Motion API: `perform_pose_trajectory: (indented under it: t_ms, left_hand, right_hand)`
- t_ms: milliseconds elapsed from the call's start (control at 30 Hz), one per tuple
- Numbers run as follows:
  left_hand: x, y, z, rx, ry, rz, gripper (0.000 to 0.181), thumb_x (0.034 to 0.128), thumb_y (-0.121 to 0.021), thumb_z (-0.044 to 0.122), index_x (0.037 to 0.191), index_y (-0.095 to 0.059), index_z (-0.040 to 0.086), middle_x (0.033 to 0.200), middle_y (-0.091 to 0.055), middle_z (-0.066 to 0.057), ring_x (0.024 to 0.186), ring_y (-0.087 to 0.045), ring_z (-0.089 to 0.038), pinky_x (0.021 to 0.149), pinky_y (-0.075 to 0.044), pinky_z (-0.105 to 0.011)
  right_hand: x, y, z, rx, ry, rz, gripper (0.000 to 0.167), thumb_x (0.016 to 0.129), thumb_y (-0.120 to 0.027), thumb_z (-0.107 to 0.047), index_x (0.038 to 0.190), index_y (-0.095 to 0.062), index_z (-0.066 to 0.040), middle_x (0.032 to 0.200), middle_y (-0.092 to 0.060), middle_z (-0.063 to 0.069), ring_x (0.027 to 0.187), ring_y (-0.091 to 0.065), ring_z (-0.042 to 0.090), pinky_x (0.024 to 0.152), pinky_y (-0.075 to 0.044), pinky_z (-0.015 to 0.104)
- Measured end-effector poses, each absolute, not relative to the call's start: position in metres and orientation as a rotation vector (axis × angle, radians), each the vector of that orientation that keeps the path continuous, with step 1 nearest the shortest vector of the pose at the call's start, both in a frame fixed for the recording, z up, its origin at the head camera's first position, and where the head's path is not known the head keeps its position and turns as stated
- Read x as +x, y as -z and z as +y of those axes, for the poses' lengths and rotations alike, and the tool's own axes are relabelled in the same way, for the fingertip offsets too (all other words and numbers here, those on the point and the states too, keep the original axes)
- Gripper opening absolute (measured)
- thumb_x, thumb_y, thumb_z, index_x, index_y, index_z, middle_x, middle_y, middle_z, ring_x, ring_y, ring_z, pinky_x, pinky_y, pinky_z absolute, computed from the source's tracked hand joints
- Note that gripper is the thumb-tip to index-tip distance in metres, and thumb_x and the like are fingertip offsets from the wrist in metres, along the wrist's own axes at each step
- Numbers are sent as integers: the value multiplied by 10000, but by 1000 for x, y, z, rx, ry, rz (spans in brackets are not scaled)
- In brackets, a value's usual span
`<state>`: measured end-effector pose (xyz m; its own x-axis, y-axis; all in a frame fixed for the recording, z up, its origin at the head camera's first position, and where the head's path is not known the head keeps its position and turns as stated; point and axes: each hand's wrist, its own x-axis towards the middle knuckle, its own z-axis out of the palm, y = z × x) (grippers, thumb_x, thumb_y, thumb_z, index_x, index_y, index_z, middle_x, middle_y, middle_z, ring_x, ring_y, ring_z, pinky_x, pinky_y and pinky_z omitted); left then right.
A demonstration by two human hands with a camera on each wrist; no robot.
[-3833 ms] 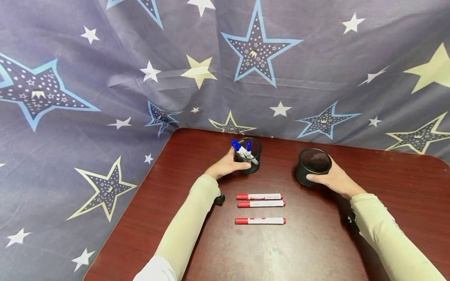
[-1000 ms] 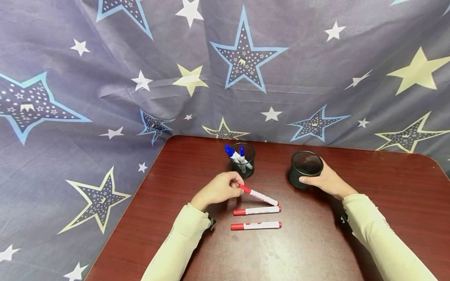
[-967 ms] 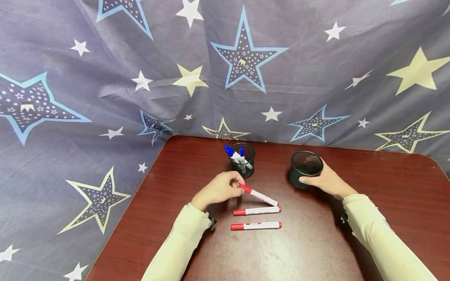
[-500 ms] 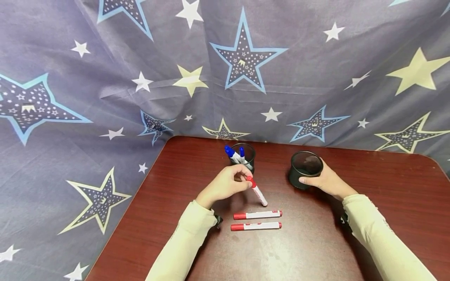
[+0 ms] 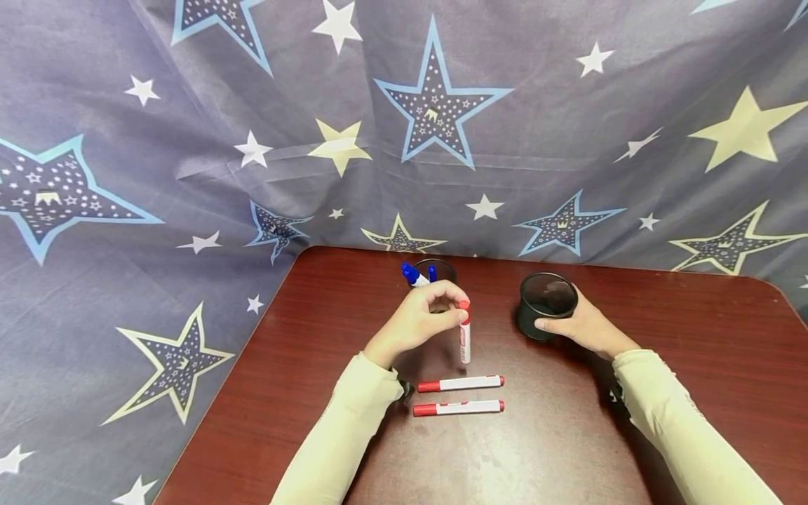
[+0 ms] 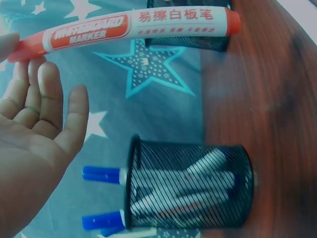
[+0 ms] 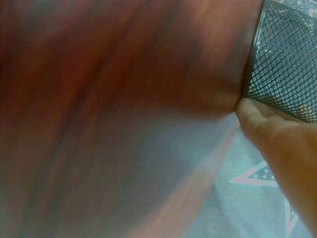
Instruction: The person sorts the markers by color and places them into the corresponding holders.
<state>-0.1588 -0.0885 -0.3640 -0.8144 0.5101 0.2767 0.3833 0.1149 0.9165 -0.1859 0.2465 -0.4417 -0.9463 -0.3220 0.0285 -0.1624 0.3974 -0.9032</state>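
Note:
My left hand pinches a red whiteboard marker by its red cap, between thumb and fingers. In the head view the marker hangs nearly upright above the table, cap on top. My right hand grips a black mesh pen cup from its right side, thumb at the front; no pens show inside it. Behind my left hand stands another mesh pen cup, holding several blue-capped markers. The hand hides much of this cup in the head view.
Two red whiteboard markers, a farther one and a nearer one, lie side by side on the brown table, caps to the left. A star-patterned cloth hangs behind the table and along its left side.
My left hand let go of the cup with blue markers, took the farthest red marker by its cap, lifted it and carried it right as it swung upright. My right hand stays on its cup.

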Motion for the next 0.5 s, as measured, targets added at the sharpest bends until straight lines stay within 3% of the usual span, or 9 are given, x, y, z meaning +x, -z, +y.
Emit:
perform_pose_trajectory:
  t_ms: [500]
  left_hand:
    - [-169, 341, -47, 1042, -1977, 2210, 186, 911, -716, 36, 1087, -680, -10, 1000, -681, -82, 879, -650, -145, 858, -543, -376]
  right_hand:
    - [-187, 443, 246, -441, 1631, 2470, 864, 847, -842, -171, 1521, -318, -38, 1415, -486, 207, 1264, -465, 325, 1032, -353, 367]
